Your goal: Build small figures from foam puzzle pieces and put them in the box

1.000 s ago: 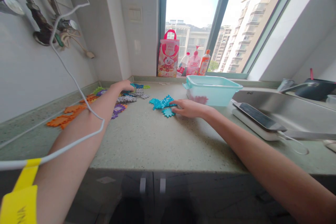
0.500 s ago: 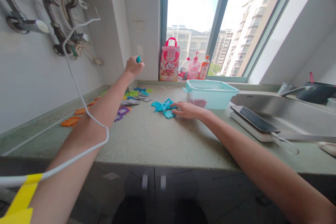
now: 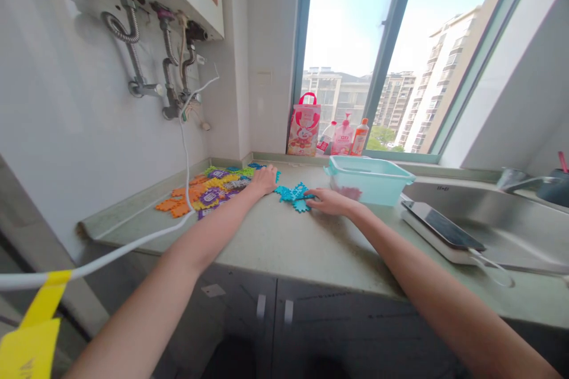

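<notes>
The left hand (image 3: 265, 179) grips 1 teal piece (image 3: 278, 177); the right hand (image 3: 328, 201) pinches blue pieces (image 3: 293, 192) stretching left-to-right.

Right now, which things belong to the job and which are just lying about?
In the job:
- left hand, at a teal piece
- right hand, on blue pieces
- purple piece
- tub, probably

Seemingly just lying about:
- phone
- bag
- orange bottle

- Bright daylight enters through the window (image 3: 347, 29), its sky washed nearly white.
- Soft shadows fall on the pale surface (image 3: 262, 243) near the right hand (image 3: 329, 201).
- Hazy glare on the left wall (image 3: 66, 89); muted highlights in the metal sink (image 3: 498, 219).
- Dim lower cabinets (image 3: 329, 331).
- Wide-angle stretching at the edges; fine detail is soft.
</notes>
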Demonstrator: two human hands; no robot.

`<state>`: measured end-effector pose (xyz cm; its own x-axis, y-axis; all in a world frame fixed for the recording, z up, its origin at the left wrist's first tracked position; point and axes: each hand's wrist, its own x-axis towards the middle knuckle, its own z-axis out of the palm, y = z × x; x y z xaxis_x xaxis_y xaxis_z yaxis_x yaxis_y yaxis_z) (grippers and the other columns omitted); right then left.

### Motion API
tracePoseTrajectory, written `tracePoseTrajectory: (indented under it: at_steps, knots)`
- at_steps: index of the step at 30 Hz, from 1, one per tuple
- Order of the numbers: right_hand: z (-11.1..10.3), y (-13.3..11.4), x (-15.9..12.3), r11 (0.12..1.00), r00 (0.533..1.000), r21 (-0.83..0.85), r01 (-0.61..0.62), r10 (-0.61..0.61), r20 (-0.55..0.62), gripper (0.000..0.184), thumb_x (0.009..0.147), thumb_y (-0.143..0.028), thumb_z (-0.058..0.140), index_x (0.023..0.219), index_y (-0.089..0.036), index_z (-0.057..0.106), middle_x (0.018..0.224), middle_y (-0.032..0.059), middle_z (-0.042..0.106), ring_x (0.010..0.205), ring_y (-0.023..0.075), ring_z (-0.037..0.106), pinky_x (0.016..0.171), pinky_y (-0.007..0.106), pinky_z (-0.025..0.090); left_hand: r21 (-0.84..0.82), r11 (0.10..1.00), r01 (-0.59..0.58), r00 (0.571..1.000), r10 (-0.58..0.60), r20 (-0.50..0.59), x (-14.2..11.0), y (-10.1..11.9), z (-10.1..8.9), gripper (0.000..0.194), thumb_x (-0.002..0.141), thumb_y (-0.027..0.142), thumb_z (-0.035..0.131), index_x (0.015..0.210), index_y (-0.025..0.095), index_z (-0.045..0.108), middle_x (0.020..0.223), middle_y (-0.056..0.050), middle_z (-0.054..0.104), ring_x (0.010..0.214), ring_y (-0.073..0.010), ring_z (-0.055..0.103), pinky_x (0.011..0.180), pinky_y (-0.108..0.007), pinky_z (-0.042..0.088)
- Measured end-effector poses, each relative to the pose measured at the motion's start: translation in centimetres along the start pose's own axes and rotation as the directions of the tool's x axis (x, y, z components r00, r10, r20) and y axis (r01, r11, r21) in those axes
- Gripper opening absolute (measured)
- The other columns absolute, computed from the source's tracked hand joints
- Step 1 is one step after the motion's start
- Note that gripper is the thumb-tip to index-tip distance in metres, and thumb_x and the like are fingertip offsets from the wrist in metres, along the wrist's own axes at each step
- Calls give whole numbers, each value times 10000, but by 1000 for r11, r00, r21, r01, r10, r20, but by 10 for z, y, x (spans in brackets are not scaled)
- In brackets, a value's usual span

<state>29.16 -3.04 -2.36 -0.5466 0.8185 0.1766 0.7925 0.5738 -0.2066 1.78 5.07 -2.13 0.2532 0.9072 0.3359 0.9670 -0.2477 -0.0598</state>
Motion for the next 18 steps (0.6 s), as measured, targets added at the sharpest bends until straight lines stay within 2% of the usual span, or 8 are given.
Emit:
tracePoseTrajectory:
  at_steps: [4, 11, 14, 18]
  knots:
    - [-2, -1, -1, 1000, 1000, -15, 3, -3, 20, 457, 1051, -354, 619, 1457, -176, 725, 1385, 156, 779, 1244, 303, 748, 1118, 397, 543, -5, 999, 46, 998, -45, 46, 11, -5, 11, 485, 987, 327, 612, 1463, 245, 655, 1453, -182, 657, 1305, -351, 686, 1074, -434, 558]
    - [-4, -3, -3, 1000, 999, 7, -14, 14, 52, 481, 1067, -371, 595, 1490, -165, 695, 1457, 163, 741, 1304, 309, 723, 1145, 409, 531, 25, 983, 182, 981, -183, 68, 10, -40, 13, 514, 998, 273, 517, 1486, 183, 650, 1487, -263, 615, 1296, -412, 684, 1032, -492, 575]
    - [-5, -4, -3, 1000, 998, 10, -18, 17, 56, 486, 1067, -362, 587, 1488, -144, 695, 1467, 179, 732, 1319, 325, 713, 1163, 425, 518, 41, 988, 151, 987, -153, 51, 9, -40, 12, 576, 999, 269, 506, 1559, 171, 594, 1594, -264, 549, 1380, -430, 630, 1103, -513, 536]
    - [-3, -3, -1, 1000, 998, 9, 1, -1, 63, 479, 1067, -353, 583, 1480, -144, 703, 1447, 180, 744, 1300, 328, 723, 1146, 419, 526, 26, 1000, 11, 995, -13, 99, 14, -21, 12, 709, 981, 264, 507, 1687, 226, 464, 1787, -134, 385, 1498, -358, 556, 1215, -437, 459]
